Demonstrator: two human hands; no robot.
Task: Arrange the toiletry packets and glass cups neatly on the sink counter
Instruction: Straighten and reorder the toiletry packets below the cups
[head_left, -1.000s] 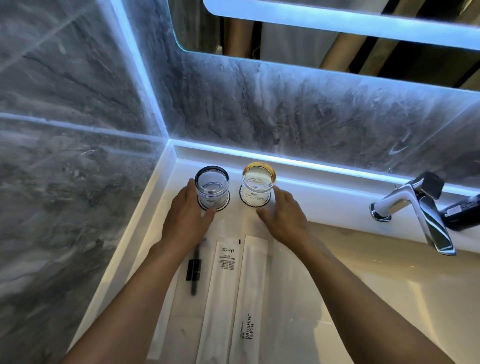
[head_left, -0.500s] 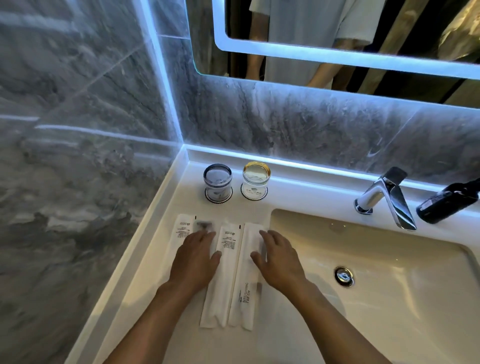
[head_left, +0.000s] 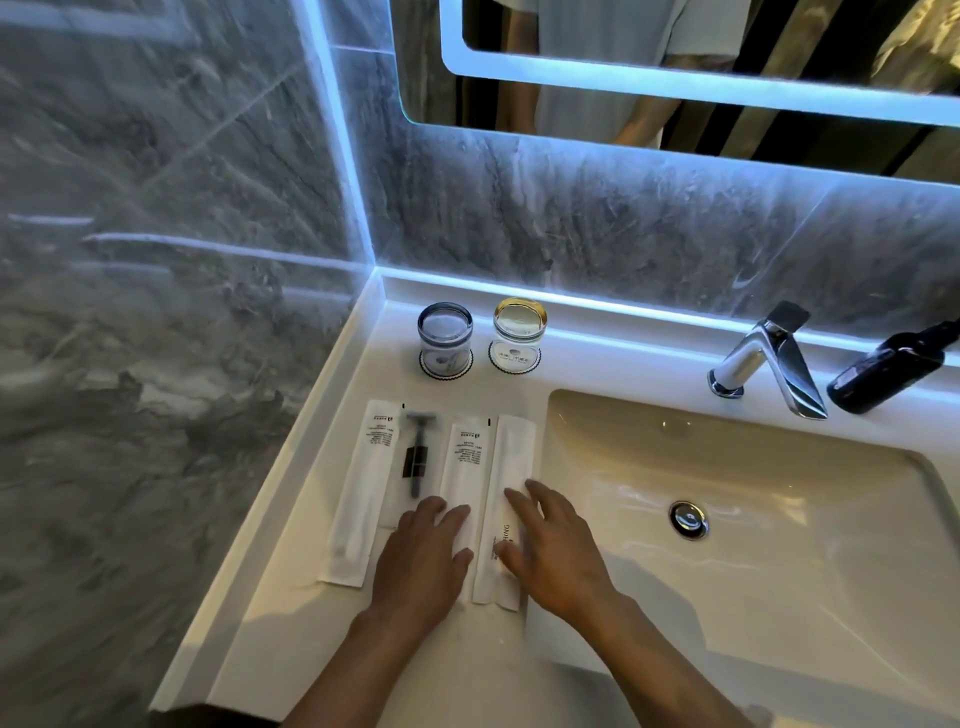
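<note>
left hand (head_left: 423, 558) off razor packet (head_left: 415, 457) | both hands drawn back | packets spread

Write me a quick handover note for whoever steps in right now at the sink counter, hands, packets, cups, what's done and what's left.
Left hand: open, flat on the lower end of the third packet.
Right hand: open, fingers on the toothbrush packet, nearest the basin.
Four packets lie side by side on the counter, with the leftmost packet and the razor packet untouched.
Dark-rimmed cup and gold-rimmed cup stand upright on coasters by the back ledge.
Done: cups placed, packets roughly parallel.
Left: the bottom ends look uneven; probably square them up.
</note>
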